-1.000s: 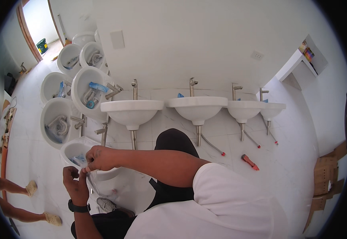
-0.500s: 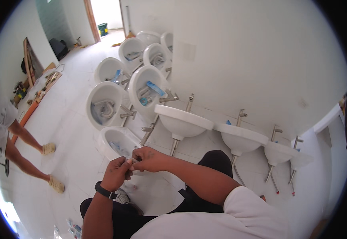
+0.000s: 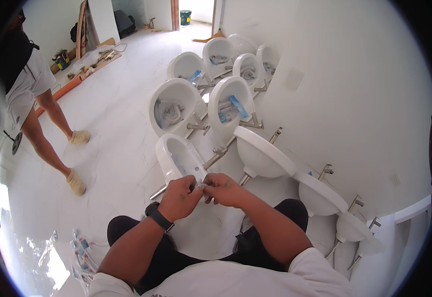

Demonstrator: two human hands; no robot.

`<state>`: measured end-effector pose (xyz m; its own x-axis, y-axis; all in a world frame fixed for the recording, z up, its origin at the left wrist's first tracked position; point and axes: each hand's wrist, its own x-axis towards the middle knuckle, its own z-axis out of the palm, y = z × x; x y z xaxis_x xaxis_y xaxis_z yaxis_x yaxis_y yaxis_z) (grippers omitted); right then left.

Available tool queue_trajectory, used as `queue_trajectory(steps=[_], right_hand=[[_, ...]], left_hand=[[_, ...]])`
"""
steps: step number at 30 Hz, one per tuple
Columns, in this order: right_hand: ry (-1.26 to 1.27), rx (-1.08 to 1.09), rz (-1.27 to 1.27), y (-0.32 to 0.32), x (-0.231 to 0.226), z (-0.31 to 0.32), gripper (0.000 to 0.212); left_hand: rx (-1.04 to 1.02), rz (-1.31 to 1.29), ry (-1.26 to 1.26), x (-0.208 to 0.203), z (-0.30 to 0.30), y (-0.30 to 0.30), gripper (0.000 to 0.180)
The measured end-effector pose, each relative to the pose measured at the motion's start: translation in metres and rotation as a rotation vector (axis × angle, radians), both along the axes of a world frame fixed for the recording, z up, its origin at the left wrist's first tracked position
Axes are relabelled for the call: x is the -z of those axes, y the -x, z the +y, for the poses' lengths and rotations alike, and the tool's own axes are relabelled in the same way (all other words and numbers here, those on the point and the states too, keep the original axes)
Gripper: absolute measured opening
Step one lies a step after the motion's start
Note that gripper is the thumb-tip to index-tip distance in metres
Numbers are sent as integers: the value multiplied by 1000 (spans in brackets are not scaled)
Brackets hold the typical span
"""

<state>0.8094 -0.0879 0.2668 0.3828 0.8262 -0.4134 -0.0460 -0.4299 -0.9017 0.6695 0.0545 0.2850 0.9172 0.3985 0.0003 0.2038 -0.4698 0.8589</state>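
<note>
Both hands are closed in a pinch, close together in front of me. Between the fingertips of my left hand [image 3: 179,199] and my right hand [image 3: 224,191] is a small piece of crinkled clear plastic [image 3: 202,187]; anything inside it is too small to make out. Just beyond them a white washbasin [image 3: 164,157] lies tilted on the floor, its near end partly hidden by my hands. A metal faucet [image 3: 217,158] sticks out from that basin's right side. On my left wrist is a black watch [image 3: 160,219].
Several white basins [image 3: 151,106] with faucets and bagged pipes crowd ahead. More basins [image 3: 263,156] lean along the right wall. A person in beige clogs [image 3: 76,182] stands at the left. Bagged hoses [image 3: 83,255] lie lower left; an orange pipe [image 3: 66,93] and tools lie farther off.
My view has swung left, so the basins sit farther right and more of the person shows. My hands remain together, with the clear plastic now visible between them.
</note>
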Motion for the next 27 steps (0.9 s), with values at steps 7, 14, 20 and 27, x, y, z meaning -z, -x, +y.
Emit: queue_trajectory(steps=[7,14,20,27], right_hand=[[-106,32,-273,3,1,-4,28],[-140,117,-128,8,-4,1,22],[-85,113,-583,11,-10,1,24],[-72,144,-801,14,-10,3,21]], left_hand=[[-46,-48,27,4,7,5,26],[-63,-125,55,9,-1,0,25],[-36,-176,42,6,-14,2,27],[-15,-66,-66,-2,-13,-1,30]])
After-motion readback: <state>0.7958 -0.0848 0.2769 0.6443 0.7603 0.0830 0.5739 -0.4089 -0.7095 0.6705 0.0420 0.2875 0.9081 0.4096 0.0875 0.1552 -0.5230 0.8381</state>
